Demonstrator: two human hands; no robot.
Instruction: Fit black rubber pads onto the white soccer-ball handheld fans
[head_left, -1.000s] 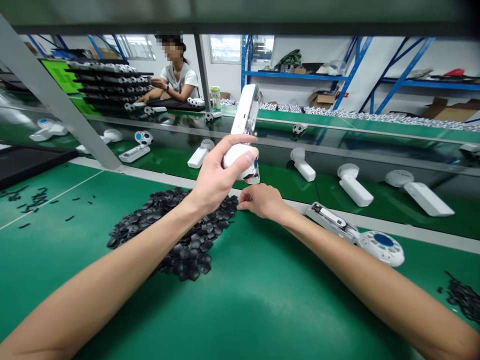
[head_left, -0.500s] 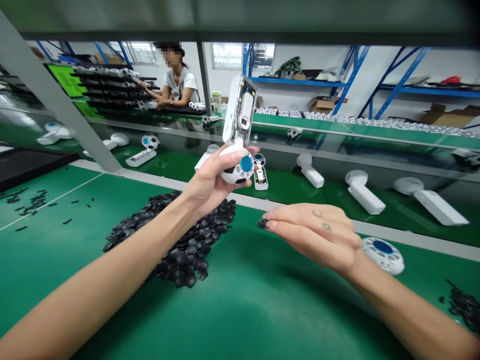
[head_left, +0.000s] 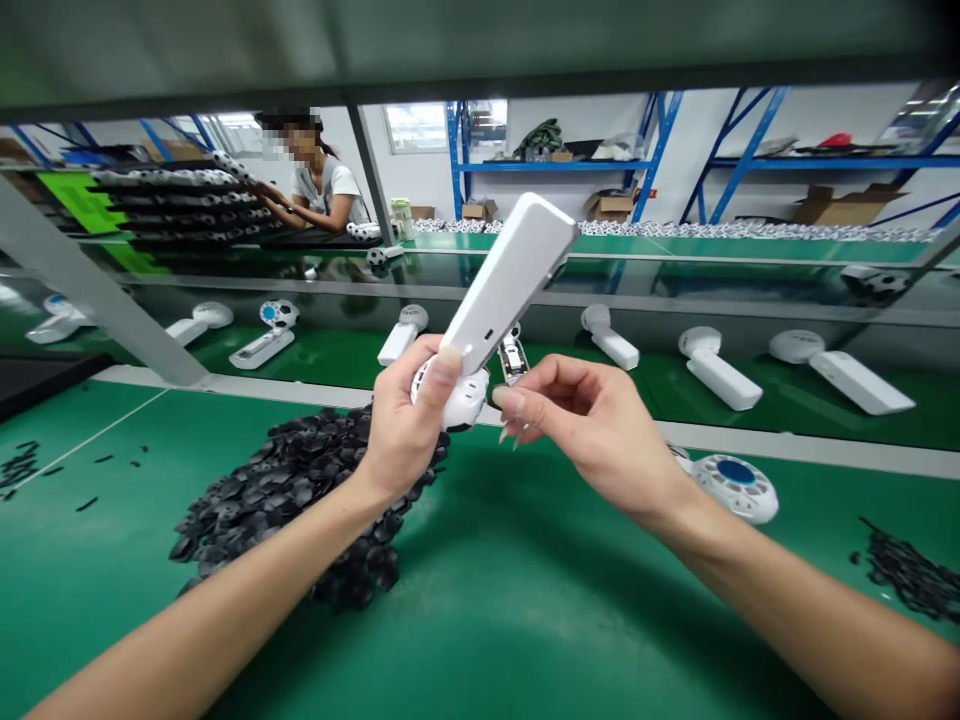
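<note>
My left hand (head_left: 401, 425) is wrapped round the ball-shaped head of a white handheld device (head_left: 510, 275), its thumb on the near side. The device's long smooth white handle leans up and to the right, with a small slot near its base. Close to the right side of the head, my right hand (head_left: 600, 425) is closed in a pinch. The small black pentagon piece between its fingertips is almost wholly hidden. Beneath my left forearm lies a heap of black pentagon pieces (head_left: 277, 480) on the green table (head_left: 480, 610).
Similar white devices lie along the strip beyond the table edge, one of them a white device (head_left: 720, 370) at right. A round white head with a blue centre (head_left: 739, 480) sits by my right wrist. Black strips (head_left: 911, 575) lie far right. A co-worker (head_left: 319, 190) handles stacked trays.
My left hand has turned the device over, so its smooth back now faces me instead of the open inside. My right hand has come up and left to the head with the black piece.
</note>
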